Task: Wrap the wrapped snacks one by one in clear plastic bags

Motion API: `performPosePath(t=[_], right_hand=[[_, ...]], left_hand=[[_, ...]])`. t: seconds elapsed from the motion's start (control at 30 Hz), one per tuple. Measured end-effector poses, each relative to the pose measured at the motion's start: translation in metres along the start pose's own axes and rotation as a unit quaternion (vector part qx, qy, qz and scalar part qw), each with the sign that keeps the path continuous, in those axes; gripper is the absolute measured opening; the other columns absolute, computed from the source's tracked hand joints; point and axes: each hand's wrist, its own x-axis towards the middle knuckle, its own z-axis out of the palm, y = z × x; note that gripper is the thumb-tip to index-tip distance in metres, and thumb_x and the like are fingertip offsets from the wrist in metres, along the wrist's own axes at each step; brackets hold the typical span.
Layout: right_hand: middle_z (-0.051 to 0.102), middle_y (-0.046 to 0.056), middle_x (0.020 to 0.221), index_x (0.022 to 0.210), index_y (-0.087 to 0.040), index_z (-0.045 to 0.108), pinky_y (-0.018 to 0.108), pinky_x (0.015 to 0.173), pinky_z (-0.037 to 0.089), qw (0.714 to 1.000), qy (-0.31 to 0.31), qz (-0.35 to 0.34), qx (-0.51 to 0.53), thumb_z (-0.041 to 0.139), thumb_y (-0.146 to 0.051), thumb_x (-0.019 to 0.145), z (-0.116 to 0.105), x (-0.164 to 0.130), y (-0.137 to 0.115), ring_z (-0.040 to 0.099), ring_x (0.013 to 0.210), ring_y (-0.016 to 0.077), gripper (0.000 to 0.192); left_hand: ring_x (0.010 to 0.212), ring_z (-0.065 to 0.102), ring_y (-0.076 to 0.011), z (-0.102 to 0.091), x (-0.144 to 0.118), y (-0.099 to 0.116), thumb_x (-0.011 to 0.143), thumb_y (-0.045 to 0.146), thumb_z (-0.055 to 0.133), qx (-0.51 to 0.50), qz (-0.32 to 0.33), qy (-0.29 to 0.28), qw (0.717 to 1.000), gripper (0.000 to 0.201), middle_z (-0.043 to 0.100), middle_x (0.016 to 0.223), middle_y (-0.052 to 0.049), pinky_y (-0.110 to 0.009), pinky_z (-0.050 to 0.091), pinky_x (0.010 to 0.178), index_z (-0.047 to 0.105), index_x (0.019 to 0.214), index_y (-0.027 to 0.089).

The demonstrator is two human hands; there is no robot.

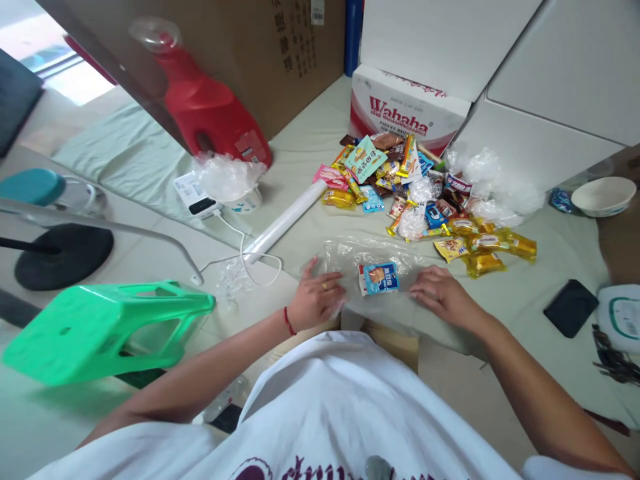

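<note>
A blue and white snack packet [379, 277] lies on a clear plastic sheet [345, 252] spread in front of me on the cloth-covered surface. My left hand [319, 297], with a ring and a red string bracelet, rests on the sheet's left side, fingers apart. On the other side my right hand [445, 295] lies with its fingers stretched over the sheet's right edge. Neither hand touches the packet. Beyond the sheet is a pile of mixed wrapped snacks [395, 177], with yellow-wrapped snacks [487, 243] at its right.
A white roll [285, 221] and a white cable [260, 257] lie left of the pile. Around stand a red jug [215, 110], a Wahaba-printed box [407, 110] and a bowl [604, 197]. A dark pouch [571, 308] lies right; a green stool [100, 327] is at lower left.
</note>
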Motion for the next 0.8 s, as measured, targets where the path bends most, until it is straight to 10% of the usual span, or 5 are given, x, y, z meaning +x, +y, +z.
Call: performPosePath(t=[0.23,0.43,0.6,0.8], right_hand=[[0.074,0.007,0.092,0.100,-0.020,0.073,0.028,0.075,0.044,0.980,-0.078,0.180,-0.036,0.053,-0.033,0.099,-0.002,0.054,0.023,0.065,0.088,0.0218,0.024],[0.069,0.015,0.111,0.113,-0.018,0.072,0.034,0.083,0.044,0.963,-0.031,0.158,-0.216,0.051,-0.032,0.101,-0.018,0.090,0.015,0.059,0.107,0.0300,0.027],[0.067,0.016,0.124,0.131,-0.016,0.063,0.034,0.090,0.045,0.976,-0.094,0.089,-0.173,0.058,-0.028,0.097,-0.010,0.143,0.017,0.061,0.110,0.0286,0.037],[0.074,0.015,0.103,0.119,-0.013,0.069,0.031,0.082,0.043,0.963,-0.161,0.129,-0.173,0.066,-0.024,0.090,0.008,0.176,0.023,0.064,0.097,0.0263,0.032]], left_hand=[[0.106,0.060,-0.0335,0.004,0.031,-0.014,0.089,0.034,0.060,0.094,-0.347,0.017,0.933,0.017,0.070,0.096,-0.011,-0.051,0.046,0.093,0.071,0.087,0.022],[0.112,0.052,-0.0376,-0.009,0.034,-0.029,0.079,0.031,0.068,0.106,-0.454,0.135,0.874,0.040,0.059,0.118,-0.016,-0.053,0.045,0.096,0.064,0.116,0.019],[0.119,0.050,-0.0365,-0.028,0.012,-0.002,0.082,0.018,0.054,0.149,-0.346,0.279,0.883,0.035,0.060,0.115,-0.014,-0.061,0.037,0.103,0.060,0.116,0.022],[0.113,0.059,-0.0237,0.008,0.042,0.051,0.093,0.020,0.052,0.080,-0.029,0.047,0.995,0.045,0.070,0.129,0.001,-0.041,0.041,0.088,0.062,0.132,0.041]])
